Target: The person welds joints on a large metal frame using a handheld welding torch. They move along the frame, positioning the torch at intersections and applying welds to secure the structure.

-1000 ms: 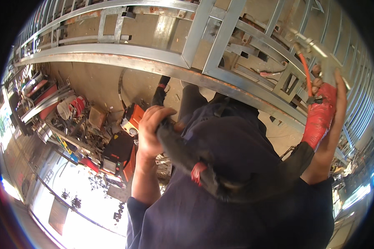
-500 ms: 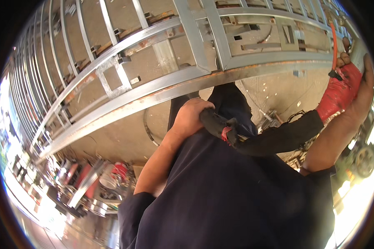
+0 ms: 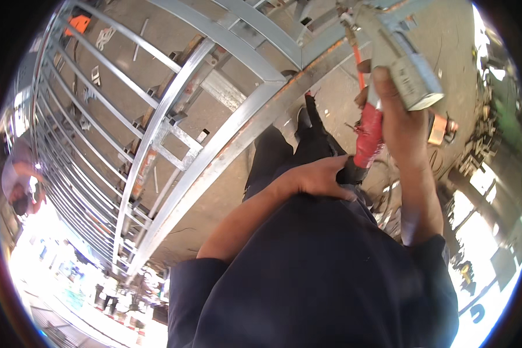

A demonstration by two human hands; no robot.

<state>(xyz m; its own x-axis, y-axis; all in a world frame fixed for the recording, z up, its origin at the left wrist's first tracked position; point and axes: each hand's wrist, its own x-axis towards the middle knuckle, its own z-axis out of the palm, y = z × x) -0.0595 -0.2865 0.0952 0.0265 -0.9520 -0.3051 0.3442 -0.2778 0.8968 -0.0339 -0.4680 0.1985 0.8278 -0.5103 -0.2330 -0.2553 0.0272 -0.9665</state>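
Note:
In my right hand (image 3: 397, 116) is a welding torch-like tool with a red-wrapped handle (image 3: 369, 136); an orange hose (image 3: 358, 61) runs along it. Past my fingers, a pale grey box-shaped piece (image 3: 409, 78) with print on it extends up and right; whether it belongs to the tool I cannot tell. My left hand (image 3: 325, 177) is closed around the black sleeve (image 3: 352, 173) just below the red wrap, close to my body. Ahead and to the left lies a metal frame (image 3: 214, 136) of silver square tube with many bars; neither hand touches it.
Beyond the bars at far left, another person (image 3: 23, 177) bends low. An orange object (image 3: 78, 24) lies on the floor at upper left, and an orange-and-black box (image 3: 442, 129) stands at right. Metal clutter (image 3: 475, 156) lines the right side.
My right hand has swung inward from the far right with the red-wrapped tool. My left hand has moved right along the black sleeve to the handle. The view has turned, showing more of the left side.

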